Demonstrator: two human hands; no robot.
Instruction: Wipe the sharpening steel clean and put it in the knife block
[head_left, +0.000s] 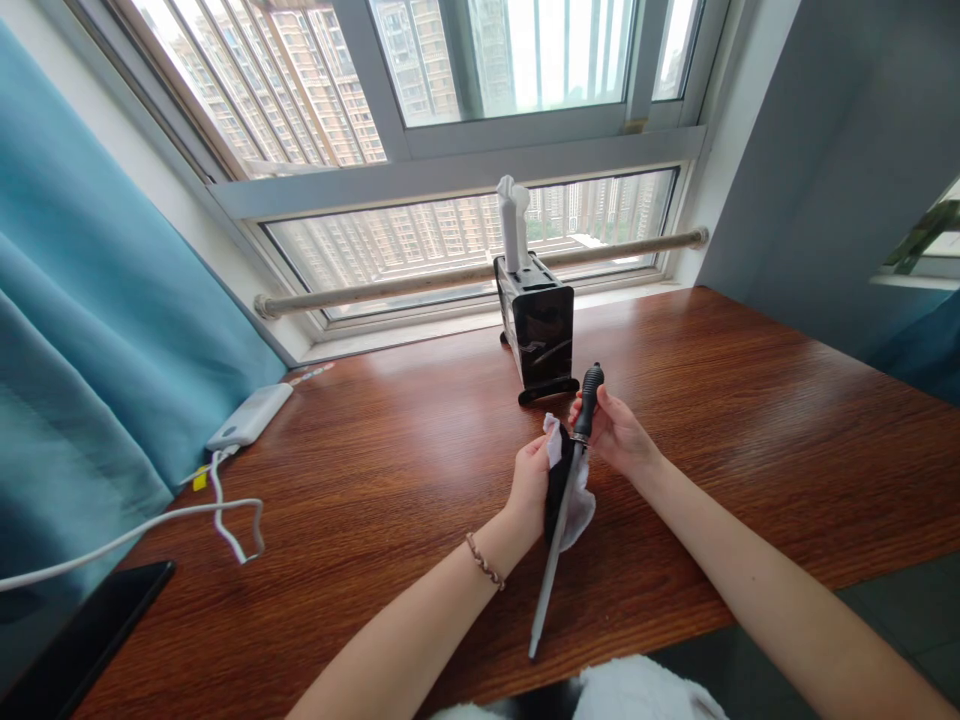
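My right hand is closed round the black handle of a sharpening steel, whose grey rod points down toward me over the wooden table. My left hand is closed on a black and white cloth wrapped against the rod just below the handle. Behind the hands stands a black knife block with a white-handled tool sticking out of its top.
A white power bank with a white cable lies at the table's left. A dark phone sits at the near left corner. Blue curtain hangs left; a window with a rail runs along the back.
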